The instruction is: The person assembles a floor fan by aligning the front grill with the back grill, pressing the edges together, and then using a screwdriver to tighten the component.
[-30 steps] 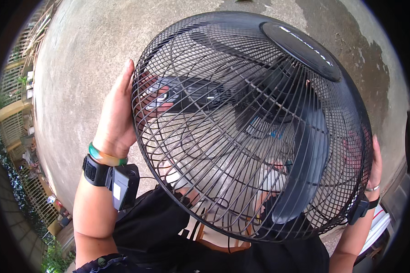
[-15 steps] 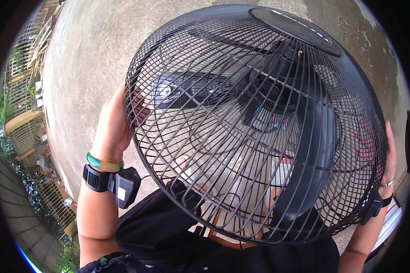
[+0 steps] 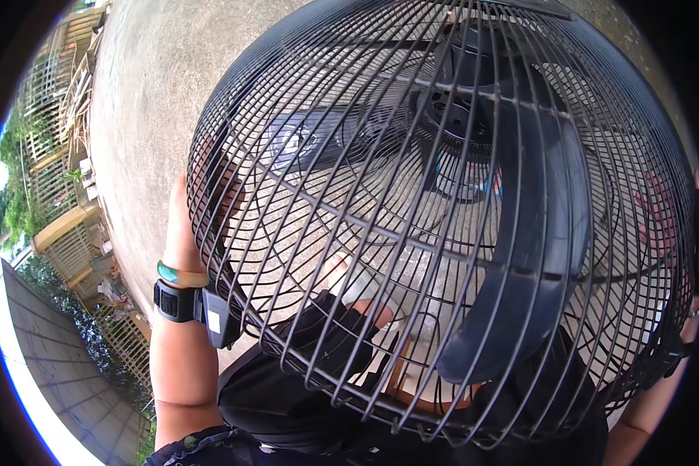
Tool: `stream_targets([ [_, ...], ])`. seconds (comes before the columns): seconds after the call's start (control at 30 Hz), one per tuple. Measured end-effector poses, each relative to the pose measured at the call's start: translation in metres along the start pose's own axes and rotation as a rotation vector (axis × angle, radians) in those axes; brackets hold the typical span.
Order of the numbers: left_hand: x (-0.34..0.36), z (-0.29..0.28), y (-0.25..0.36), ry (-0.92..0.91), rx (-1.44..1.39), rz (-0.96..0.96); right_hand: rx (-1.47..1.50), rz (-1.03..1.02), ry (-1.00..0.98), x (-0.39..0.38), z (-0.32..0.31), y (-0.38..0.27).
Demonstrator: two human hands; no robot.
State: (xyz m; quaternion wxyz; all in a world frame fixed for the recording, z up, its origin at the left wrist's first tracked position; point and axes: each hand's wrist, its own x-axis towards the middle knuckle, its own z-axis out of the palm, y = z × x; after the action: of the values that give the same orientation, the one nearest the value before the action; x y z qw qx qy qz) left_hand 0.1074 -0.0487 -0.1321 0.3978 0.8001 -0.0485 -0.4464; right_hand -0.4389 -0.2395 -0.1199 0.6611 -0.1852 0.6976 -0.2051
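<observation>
A black electric fan's round wire grille (image 3: 396, 229) fills most of the picture, held between my two hands close in front of me. Through its bars show a broad dark blade (image 3: 547, 202) and the central hub (image 3: 460, 113). My left hand (image 3: 180, 225) grips the grille's left side, its fingers wrapped behind the wires. On the far right side my right hand (image 3: 657, 213) is pressed against the grille, seen mostly through the bars. A black panel with a shiny spot (image 3: 291, 146) shows through the grille on the left.
Concrete floor (image 3: 144, 101) lies around and below the fan. A slatted wooden fence (image 3: 50, 167) with green plants runs along the left. My black-clothed legs (image 3: 287, 388) and a foot (image 3: 338, 272) are below the grille. Strapped black devices (image 3: 224, 314) sit on both wrists.
The fan has come nearer and looks larger, its top now cut off by the upper edge. Both hands have kept their hold on the sides. The view has tilted slightly.
</observation>
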Motion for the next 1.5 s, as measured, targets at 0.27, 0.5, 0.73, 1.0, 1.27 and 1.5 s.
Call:
stream_targets([
  [0.27,0.022,-0.041,-0.004,-0.210,0.142,0.051,0.122,-0.091,-0.422,-0.009,0.078,0.033],
  [0.5,-0.001,-0.002,0.004,-0.050,0.118,0.076,0.255,-0.044,-0.473,0.013,0.059,0.046],
  [0.73,-0.014,0.013,-0.004,-0.089,0.321,0.197,0.287,0.017,-0.450,0.036,0.035,0.063],
  [1.0,-0.040,0.036,-0.017,0.037,0.388,0.343,0.336,0.035,-0.417,0.052,0.021,0.084],
  [1.27,-0.051,0.044,-0.024,0.036,0.259,0.314,0.396,0.095,-0.438,0.058,0.010,0.098],
  [1.5,-0.058,0.046,-0.004,0.001,0.265,0.126,0.339,0.104,-0.421,0.049,-0.005,0.114],
])
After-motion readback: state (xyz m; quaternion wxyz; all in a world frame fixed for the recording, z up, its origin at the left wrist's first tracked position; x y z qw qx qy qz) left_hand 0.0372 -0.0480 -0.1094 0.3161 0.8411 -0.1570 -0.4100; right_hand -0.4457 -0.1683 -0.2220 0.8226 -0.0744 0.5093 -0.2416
